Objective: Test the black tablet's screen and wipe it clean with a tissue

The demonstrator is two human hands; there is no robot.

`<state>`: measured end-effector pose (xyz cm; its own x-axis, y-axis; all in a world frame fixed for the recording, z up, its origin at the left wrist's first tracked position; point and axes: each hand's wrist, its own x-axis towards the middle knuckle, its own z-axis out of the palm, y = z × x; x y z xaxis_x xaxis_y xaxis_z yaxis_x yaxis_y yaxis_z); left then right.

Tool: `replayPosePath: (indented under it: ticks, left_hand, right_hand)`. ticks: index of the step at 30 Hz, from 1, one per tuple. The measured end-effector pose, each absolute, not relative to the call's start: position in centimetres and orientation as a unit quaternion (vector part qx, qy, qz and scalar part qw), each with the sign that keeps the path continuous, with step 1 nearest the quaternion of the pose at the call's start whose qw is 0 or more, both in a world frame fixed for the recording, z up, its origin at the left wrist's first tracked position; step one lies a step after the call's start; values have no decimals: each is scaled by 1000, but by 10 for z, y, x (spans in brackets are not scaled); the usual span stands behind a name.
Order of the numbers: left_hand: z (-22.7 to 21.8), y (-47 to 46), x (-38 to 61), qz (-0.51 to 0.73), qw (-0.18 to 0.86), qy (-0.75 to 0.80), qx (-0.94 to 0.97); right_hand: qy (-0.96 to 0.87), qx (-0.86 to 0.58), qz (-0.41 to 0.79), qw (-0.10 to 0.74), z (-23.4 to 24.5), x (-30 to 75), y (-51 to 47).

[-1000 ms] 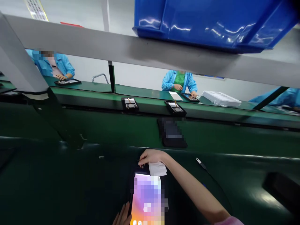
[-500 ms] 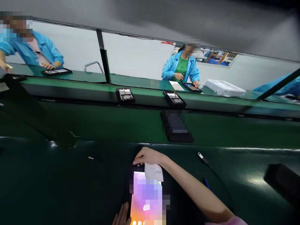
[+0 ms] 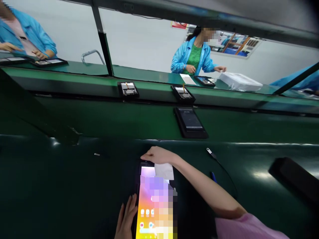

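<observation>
The lit tablet [image 3: 153, 205] lies near on the green surface [image 3: 74, 192]. The right hand [image 3: 157, 155], fingers closed on a white cloth [image 3: 164, 171], presses the tablet's far edge. The left hand [image 3: 126, 217] lies flat and open, holding nothing, apparently bracing the left side. Wipe best with light, even strokes, keeping that brace firm.

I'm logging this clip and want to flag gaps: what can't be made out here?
- Lit tablet, head view: screen content pixelated; lower end cut off by the bottom edge.
- White cloth: partly hidden under the right hand.
- Left hand: cut off by the bottom edge.
- Dark block, right: too shadowed to identify.
</observation>
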<state>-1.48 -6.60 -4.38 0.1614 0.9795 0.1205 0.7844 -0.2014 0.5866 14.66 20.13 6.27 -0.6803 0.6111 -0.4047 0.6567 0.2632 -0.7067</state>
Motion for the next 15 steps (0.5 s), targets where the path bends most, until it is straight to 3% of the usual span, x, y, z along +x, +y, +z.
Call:
replayPosePath:
  ticks: [5, 9, 12, 15]
  left_hand:
    - [-36, -66, -18, 242, 180, 574, 761]
    - [-17, -66, -10, 250, 158, 571, 766]
    - [-8, -65, -3, 248, 134, 564, 776]
    - [-4, -65, 0, 238, 143, 571, 773]
  right_hand:
    - [812, 413, -411, -22, 75, 155, 186]
    - [831, 419, -357, -84, 85, 187, 113]
    - [902, 277, -314, -103, 82, 215, 40]
    - [938, 237, -229, -110, 68, 229, -10]
